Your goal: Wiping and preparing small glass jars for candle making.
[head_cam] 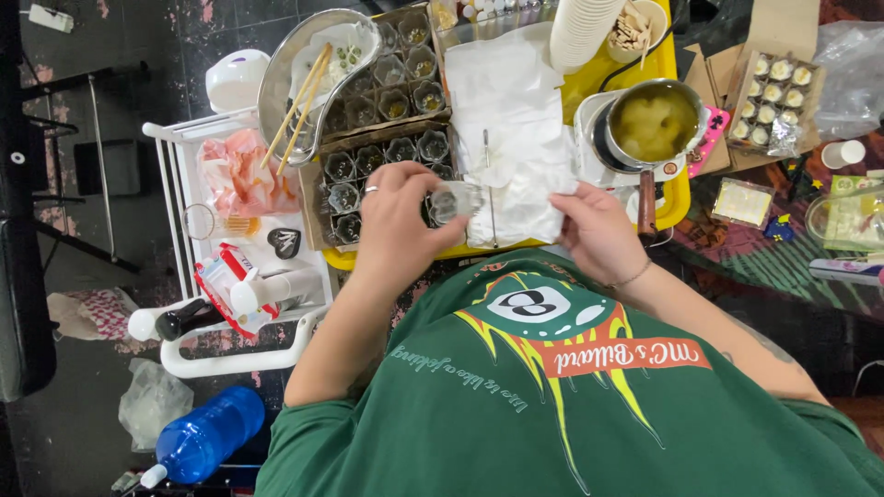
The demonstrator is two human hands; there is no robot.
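Got my left hand (398, 213) pinched around a small clear glass cup (454, 200), holding it just over the near edge of the yellow tray (665, 204). My right hand (600, 232) is gripping the white cloth (511, 129) right beside it. The cardboard box of little glass cups (378, 138) sits left of that, and the pot of yellowish liquid (652, 121) is off to the right.

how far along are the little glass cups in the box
Looks done: many small glass cups in the cardboard box already show something at the bottom. In hand: the left hand holds one small glass, the right hand on the white cloth. Left: the pot of yellowish liquid remains full.
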